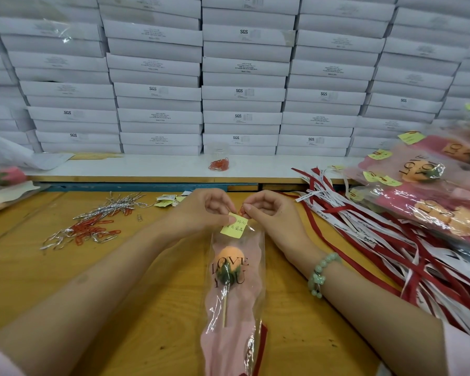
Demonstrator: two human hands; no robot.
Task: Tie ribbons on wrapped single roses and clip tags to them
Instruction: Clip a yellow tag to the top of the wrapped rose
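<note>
A wrapped single rose (232,291) lies lengthwise on the wooden table in front of me, an orange bud in a clear and pink sleeve printed LOVE YOU, with a red ribbon at its lower end. My left hand (209,210) pinches a yellow handwritten tag (234,225) against the sleeve's top edge. My right hand (266,210) holds a red paper clip (241,211) at the tag's upper corner. Both hands touch over the sleeve's top.
Loose red paper clips and silver twist ties (92,223) lie at the left. Red and white ribbons (364,234) spread at the right, beside a pile of tagged wrapped roses (429,191). A jar of clips (219,160) stands on the shelf before stacked white boxes (242,77).
</note>
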